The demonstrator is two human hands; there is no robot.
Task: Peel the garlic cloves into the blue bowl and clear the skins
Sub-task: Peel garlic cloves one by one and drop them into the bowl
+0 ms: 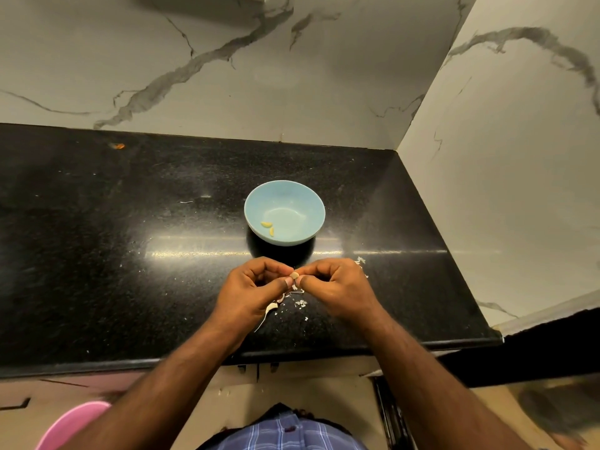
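Blue ceramic bowl [284, 212] already held two peeled yellowish cloves [268, 227] while we pinched a third small garlic clove [294, 275] between left hand [256, 287] and right hand [334, 285], papery white skins [300, 303] littering the black counter [130, 254] uncleared.

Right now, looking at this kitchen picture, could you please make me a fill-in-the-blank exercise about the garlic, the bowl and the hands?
1. The blue bowl holds ____ peeled garlic cloves.
2. The left hand and the right hand pinch one garlic clove ____ them.
3. Loose garlic skins lie on the ____ countertop.
4. The bowl stands ____ the hands, nearer the wall.

Missing words: two; between; black; beyond
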